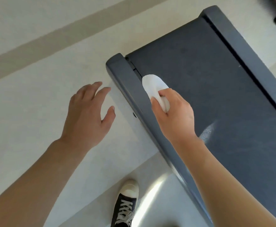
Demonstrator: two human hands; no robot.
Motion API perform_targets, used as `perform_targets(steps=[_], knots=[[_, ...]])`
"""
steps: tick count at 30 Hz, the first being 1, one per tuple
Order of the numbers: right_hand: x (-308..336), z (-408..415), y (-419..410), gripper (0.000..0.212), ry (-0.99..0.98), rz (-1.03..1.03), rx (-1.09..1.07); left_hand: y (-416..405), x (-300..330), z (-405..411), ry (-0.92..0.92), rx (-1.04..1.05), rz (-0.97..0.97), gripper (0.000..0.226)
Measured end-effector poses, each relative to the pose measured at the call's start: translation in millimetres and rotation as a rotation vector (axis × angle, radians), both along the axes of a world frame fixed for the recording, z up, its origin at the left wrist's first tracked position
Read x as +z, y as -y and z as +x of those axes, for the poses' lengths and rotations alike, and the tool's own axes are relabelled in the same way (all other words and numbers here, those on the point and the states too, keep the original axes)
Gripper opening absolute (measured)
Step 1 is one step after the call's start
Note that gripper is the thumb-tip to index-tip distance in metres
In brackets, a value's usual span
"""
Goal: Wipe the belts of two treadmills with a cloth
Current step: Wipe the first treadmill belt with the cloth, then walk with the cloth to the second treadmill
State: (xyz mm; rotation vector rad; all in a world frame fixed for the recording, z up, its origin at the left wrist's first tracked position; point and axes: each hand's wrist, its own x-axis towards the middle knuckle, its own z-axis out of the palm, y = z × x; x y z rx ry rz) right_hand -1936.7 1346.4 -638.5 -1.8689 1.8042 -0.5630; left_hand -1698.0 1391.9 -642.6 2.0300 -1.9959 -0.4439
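Head view. Treadmill: dark belt on the right of the scene, flanked by grey side rails, the left rail nearest the hands. Cloth: white, bunched, pressed on the belt's left edge just beside that rail, its far end poking out beyond the knuckles. Right hand: clenched around the cloth's near end, over the belt. Left hand: released, fingers spread, holding nothing, above the pale floor left of the rail, apart from the cloth. Pale streak on belt near the right wrist, possibly glare or moisture. Sneaker: dark with white toe, on the near floor.
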Motion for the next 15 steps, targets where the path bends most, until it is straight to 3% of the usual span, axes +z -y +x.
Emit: perform_targets(steps=[8,15], knots=[[40,47,26,0.028,0.043,0.025,0.106,-11,47,48,-0.012,0.176,-0.013,0.057],[105,54,26,0.027,0.064,0.057,0.232,-37,102,28,-0.101,0.306,-0.008,0.057]])
